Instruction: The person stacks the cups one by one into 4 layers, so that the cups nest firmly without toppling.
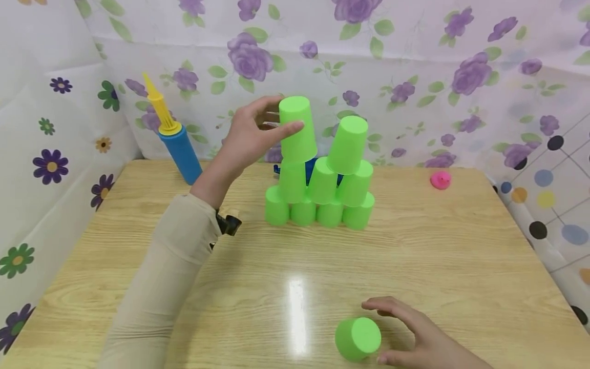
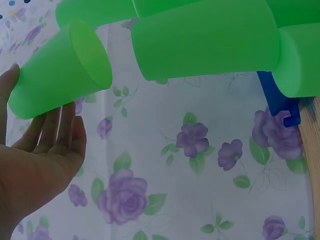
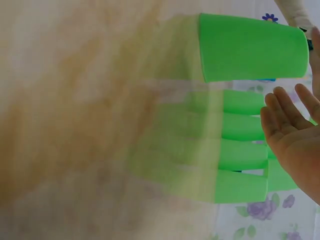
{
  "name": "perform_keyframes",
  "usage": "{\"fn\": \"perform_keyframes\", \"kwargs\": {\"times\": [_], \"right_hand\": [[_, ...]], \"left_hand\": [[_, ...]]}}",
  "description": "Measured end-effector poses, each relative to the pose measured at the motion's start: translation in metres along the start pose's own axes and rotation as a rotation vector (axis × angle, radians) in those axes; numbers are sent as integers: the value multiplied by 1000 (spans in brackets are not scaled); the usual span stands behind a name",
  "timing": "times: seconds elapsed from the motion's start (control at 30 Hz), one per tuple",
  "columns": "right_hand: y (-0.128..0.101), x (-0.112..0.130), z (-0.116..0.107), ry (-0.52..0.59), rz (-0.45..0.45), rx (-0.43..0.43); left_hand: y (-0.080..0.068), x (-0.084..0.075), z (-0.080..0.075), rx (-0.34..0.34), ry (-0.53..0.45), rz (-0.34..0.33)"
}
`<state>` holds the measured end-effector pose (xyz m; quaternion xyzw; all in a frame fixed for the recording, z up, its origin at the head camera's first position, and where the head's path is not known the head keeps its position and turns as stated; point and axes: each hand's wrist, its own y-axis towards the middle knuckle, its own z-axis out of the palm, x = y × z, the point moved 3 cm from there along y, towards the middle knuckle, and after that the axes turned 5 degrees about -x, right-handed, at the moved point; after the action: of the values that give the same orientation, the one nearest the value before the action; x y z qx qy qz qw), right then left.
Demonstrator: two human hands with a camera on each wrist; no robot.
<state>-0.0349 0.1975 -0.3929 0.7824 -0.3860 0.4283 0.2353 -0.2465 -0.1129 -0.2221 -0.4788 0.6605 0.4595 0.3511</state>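
Note:
My left hand (image 1: 249,136) grips an upside-down green cup (image 1: 298,141) between thumb and fingers, above the left end of a stack of green cups. In the left wrist view the held cup (image 2: 52,75) is tilted, its rim apart from the cup below (image 2: 205,42). Several upside-down cups (image 1: 302,212) form the bottom row, and three stand on them. One top cup (image 1: 349,146) sits at the right. Near the table's front, a single upside-down cup (image 1: 352,339) stands beside my right hand (image 1: 426,341), whose thumb and fingers are spread around it without gripping.
A blue and yellow hand pump (image 1: 180,148) stands at the back left of the wooden table (image 1: 438,266). Behind the stack lies a blue object (image 1: 311,166), mostly hidden. A pink toy (image 1: 441,179) sits at the back right. Flowered cloth (image 1: 405,61) hangs behind.

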Motion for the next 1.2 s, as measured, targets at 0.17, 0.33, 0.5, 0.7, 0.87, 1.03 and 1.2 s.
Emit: {"fn": "perform_keyframes", "kwargs": {"times": [0.17, 0.33, 0.5, 0.7, 0.87, 1.03, 1.2], "right_hand": [[0, 0, 9, -46, -115, -26], [2, 1, 12, -63, -201, -46], [2, 2, 12, -89, -210, -58], [0, -1, 13, -79, -160, -41], [0, 1, 16, -91, -133, -38], [1, 1, 19, -81, -95, -9], [3, 5, 24, -97, -168, -13]], "left_hand": [[23, 21, 9, 129, -63, 70], [14, 11, 13, 147, -22, 55], [23, 29, 16, 144, -21, 44], [23, 28, 21, 168, -4, 52], [21, 23, 23, 158, 76, 90], [20, 22, 23, 151, 91, 88], [19, 27, 24, 185, 48, 58]]}}
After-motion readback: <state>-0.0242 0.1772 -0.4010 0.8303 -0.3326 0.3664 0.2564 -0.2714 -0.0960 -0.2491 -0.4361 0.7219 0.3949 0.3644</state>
